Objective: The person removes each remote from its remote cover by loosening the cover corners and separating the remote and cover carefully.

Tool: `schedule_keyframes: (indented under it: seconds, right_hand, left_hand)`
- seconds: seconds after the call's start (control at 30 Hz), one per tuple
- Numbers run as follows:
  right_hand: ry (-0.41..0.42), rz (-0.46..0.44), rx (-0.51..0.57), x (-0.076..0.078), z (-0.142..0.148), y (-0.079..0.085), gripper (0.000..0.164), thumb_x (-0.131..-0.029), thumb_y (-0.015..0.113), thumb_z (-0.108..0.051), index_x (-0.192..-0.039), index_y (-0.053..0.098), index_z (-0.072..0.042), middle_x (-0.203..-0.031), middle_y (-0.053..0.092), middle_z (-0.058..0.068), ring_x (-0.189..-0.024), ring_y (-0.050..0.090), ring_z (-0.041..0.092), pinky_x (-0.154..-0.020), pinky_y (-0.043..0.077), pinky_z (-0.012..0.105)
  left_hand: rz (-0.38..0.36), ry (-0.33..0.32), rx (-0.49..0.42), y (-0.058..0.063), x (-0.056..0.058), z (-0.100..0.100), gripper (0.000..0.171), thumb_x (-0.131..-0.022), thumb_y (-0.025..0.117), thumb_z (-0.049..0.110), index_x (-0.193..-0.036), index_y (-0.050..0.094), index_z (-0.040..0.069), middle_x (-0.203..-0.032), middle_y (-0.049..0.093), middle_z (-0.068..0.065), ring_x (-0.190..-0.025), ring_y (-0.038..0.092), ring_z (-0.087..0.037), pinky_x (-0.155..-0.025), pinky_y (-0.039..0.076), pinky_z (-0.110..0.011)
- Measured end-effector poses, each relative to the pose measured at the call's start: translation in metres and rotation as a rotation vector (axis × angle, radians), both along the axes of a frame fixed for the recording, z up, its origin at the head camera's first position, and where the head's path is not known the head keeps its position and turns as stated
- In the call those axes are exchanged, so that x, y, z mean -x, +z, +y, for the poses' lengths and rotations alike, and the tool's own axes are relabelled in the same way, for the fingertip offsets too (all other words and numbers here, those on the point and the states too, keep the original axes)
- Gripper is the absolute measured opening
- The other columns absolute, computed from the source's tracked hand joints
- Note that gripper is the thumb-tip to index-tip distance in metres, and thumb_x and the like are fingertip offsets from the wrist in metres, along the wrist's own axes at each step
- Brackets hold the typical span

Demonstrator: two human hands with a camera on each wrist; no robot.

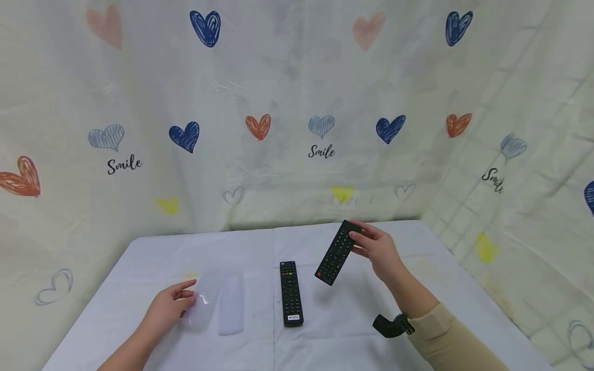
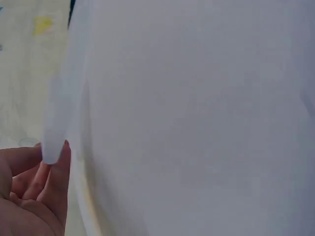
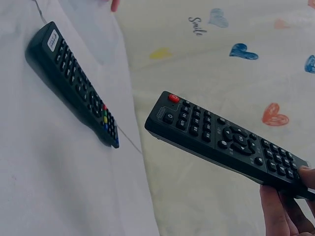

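A black remote control (image 1: 337,253) hangs tilted above the table, pinched near one end by my right hand (image 1: 377,251). Its red button end points down and to the left; the right wrist view shows the keys of this remote (image 3: 211,135) facing up. A second black remote (image 1: 291,294) lies on the table, left of the held one. My left hand (image 1: 172,305) pinches the edge of a clear plastic sleeve (image 1: 202,304). In the left wrist view the pinched sleeve (image 2: 56,118) looks whitish and see-through. Beside it a second frosted sleeve (image 1: 231,309) lies flat.
A white cloth covers the table (image 1: 334,330). Behind it hangs a pale curtain (image 1: 287,82) printed with hearts and the word "Smile". A black strapped device (image 1: 393,325) sits on my right wrist.
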State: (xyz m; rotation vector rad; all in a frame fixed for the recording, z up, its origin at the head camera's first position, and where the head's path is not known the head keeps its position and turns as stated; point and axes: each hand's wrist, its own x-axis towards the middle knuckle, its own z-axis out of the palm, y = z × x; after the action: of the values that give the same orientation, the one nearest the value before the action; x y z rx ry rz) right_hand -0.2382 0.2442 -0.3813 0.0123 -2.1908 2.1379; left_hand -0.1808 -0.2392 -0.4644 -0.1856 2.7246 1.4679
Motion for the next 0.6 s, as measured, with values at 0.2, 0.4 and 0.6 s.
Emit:
schedule_keyframes:
  seconds: [0.2, 0.4, 0.6]
  right_hand:
    - [0.005, -0.002, 0.011, -0.001, 0.0, -0.003, 0.047, -0.095, 0.068, -0.016, -0.138, 0.055, 0.0, -0.11, 0.068, 0.002, -0.094, 0.069, 0.013, -0.083, 0.058, 0.032]
    - [0.004, -0.012, 0.001, -0.002, -0.001, -0.003, 0.047, -0.096, 0.067, -0.015, -0.138, 0.054, 0.001, -0.111, 0.068, 0.004, -0.094, 0.069, 0.013, -0.084, 0.058, 0.033]
    - [0.007, -0.004, -0.003, -0.001, -0.003, -0.005, 0.046, -0.096, 0.067, -0.014, -0.137, 0.055, 0.002, -0.108, 0.068, 0.003, -0.092, 0.069, 0.013, -0.083, 0.058, 0.033]
  left_hand:
    - [-0.087, 0.0, -0.019, -0.011, 0.002, -0.004, 0.051, -0.091, 0.067, 0.005, -0.137, 0.051, -0.007, -0.109, 0.067, -0.018, -0.08, 0.066, -0.019, -0.063, 0.058, -0.034]
    - [-0.142, -0.026, 0.027, -0.006, 0.003, -0.003, 0.054, -0.089, 0.071, 0.008, -0.136, 0.051, -0.008, -0.105, 0.065, -0.015, -0.084, 0.065, -0.02, -0.063, 0.058, -0.035]
    - [-0.162, -0.056, 0.156, 0.004, 0.003, -0.007, 0.061, -0.088, 0.074, 0.015, -0.139, 0.048, -0.007, -0.108, 0.062, -0.015, -0.076, 0.062, -0.018, -0.061, 0.056, -0.033]
